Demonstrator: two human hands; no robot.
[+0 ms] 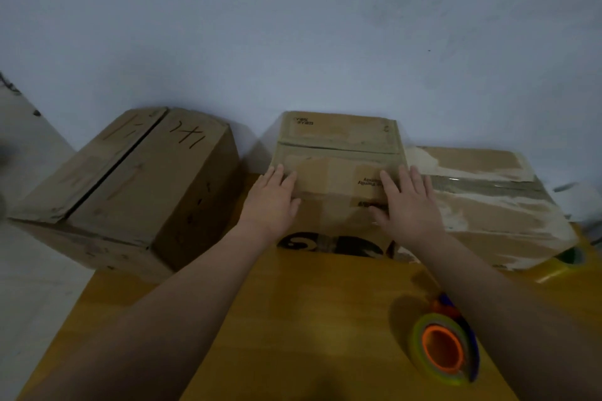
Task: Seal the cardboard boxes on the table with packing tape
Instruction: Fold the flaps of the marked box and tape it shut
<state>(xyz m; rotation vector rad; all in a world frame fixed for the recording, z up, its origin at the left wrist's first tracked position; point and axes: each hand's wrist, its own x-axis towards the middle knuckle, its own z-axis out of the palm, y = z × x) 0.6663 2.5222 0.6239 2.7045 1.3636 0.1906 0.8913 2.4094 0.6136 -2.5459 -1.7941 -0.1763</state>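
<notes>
A small cardboard box stands at the middle of the wooden table, against the wall. My left hand lies flat on its near left corner, fingers straight. My right hand lies flat on its near right corner, fingers straight too. A tape dispenser with an orange core and a roll of clear tape sits on the table under my right forearm. To the right lies a wider box with tape strips and torn patches across its top.
A large box with an open centre seam and pen marks stands at the left, partly off the table's corner. A second tape roll peeks out at the right edge. A pale wall runs close behind the boxes.
</notes>
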